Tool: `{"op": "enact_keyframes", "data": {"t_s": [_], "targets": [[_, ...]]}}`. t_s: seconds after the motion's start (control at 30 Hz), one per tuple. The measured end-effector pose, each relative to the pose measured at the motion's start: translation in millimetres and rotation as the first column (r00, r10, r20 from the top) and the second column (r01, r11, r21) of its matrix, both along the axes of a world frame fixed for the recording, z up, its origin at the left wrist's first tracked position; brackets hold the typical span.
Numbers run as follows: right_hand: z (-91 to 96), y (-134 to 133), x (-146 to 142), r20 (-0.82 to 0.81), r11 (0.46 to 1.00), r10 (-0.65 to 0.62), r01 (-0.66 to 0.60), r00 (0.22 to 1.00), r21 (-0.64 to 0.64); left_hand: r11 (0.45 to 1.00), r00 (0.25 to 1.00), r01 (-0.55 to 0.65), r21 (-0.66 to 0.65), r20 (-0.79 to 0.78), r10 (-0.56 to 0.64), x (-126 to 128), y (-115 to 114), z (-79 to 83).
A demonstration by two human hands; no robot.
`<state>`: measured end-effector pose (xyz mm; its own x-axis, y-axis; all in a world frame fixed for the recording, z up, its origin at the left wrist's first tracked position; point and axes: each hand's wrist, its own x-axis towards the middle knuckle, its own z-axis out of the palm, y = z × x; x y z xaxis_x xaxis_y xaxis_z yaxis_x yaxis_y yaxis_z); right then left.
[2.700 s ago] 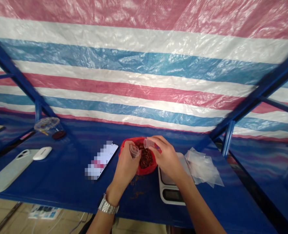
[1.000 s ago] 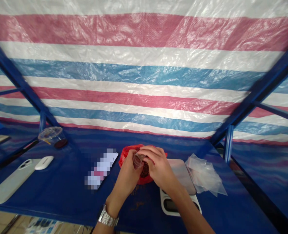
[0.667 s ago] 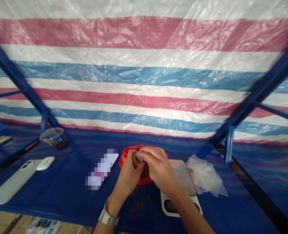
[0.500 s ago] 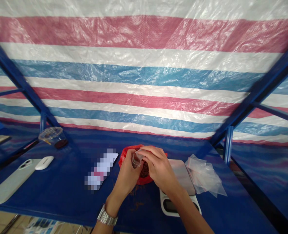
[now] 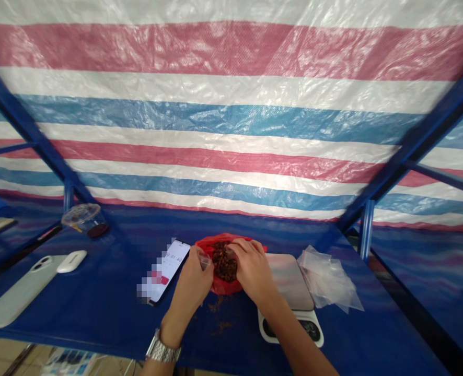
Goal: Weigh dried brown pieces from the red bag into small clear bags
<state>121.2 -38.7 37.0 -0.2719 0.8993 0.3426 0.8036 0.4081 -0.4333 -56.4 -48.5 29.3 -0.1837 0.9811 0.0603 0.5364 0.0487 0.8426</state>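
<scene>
A red plastic bag [image 5: 227,288] stands wide-mouthed on the blue table, filled with small dried brown pieces [image 5: 224,263]. At its left side my left hand [image 5: 192,279] is closed on a small clear plastic bag [image 5: 205,261], most of which the fingers hide. My right hand [image 5: 253,269] reaches over the right rim, its fingers curled down against the brown pieces. Whatever is between those fingertips is hidden. Beneath my right forearm sits a white kitchen scale [image 5: 290,284] with a metal plate. Brown crumbs [image 5: 219,326] lie on the table in front of the red bag.
Several clear zip bags [image 5: 331,279] lie fanned out right of the scale. Left of my hands is a phone with a lit timer [image 5: 171,266]. Farther left are a pale phone [image 5: 23,292], a white earbud case [image 5: 71,261] and a clear plastic cup [image 5: 84,219]. Blue frame bars slope up on both sides.
My hands have moved apart from above the red bag. The left went left with the clear bag; the right stayed over the right side, fingers at the brown pieces, which show more now.
</scene>
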Motion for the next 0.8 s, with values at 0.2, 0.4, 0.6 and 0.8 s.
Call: {"op": "enact_keyframes", "data": {"t_s": [0.2, 0.4, 0.6, 0.8], "targets": [[-14.8, 7, -10, -0.06, 0.994, 0.034, -0.04, 0.998, -0.098, 0.999, 0.997, -0.017, 0.043, 0.074, 0.014, -1, 8, -21.3], [-18.5, 6, -9, -0.337, 0.978, 0.011, -0.081, 0.942, -0.194, 0.999, 0.965, -0.018, -0.05, 0.26, 0.031, -4, 11, -12.2], [-13.2, 8, 1, -0.556, 0.974, -0.037, -0.095, 0.83, -0.208, 0.995, 0.968, -0.031, 0.094, 0.25, 0.007, 1, 3, 14.9], [19.7, 4, 13, -0.65, 0.985, -0.003, -0.109, 0.76, -0.132, 0.996, 0.993, 0.08, 0.038, 0.088, -0.083, 11, -2, 12.3]]}}
